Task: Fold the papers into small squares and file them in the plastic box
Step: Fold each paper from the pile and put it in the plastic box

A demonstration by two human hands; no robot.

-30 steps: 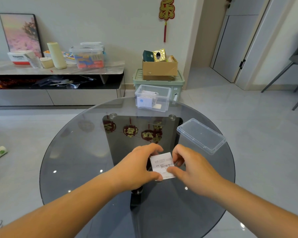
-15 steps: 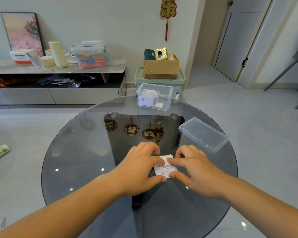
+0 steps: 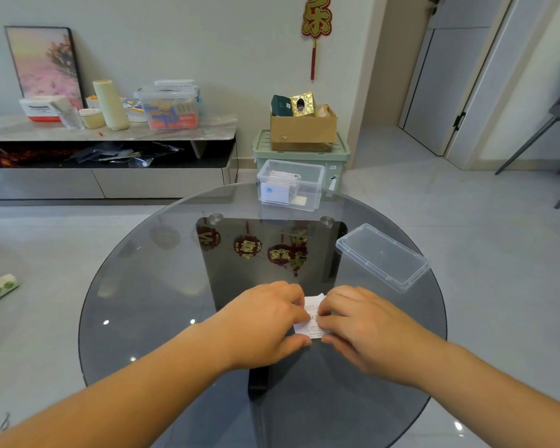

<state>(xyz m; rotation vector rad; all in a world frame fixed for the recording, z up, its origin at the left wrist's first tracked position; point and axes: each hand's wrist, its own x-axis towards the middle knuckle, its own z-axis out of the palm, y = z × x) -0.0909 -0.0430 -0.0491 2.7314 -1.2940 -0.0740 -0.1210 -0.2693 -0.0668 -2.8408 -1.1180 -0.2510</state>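
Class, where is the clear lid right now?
In the head view, the lid lies on the glass table, right side, beyond the right hand and nearer than the plastic box.

Wall ornament [image 3: 316, 17], red and gold: one large character, 乐; white box [image 3: 39, 108] on the sideboard [image 3: 175, 132]: dark brand lettering, too blurred to read; paper [image 3: 308, 329] on the glass table [image 3: 143, 302]: printed lines, too small to read; card [image 3: 274, 194] in the plastic box [image 3: 317, 189]: round blue logo, no legible words; reflected ornaments [image 3: 248, 247] in the glass: gold characters, illegible.
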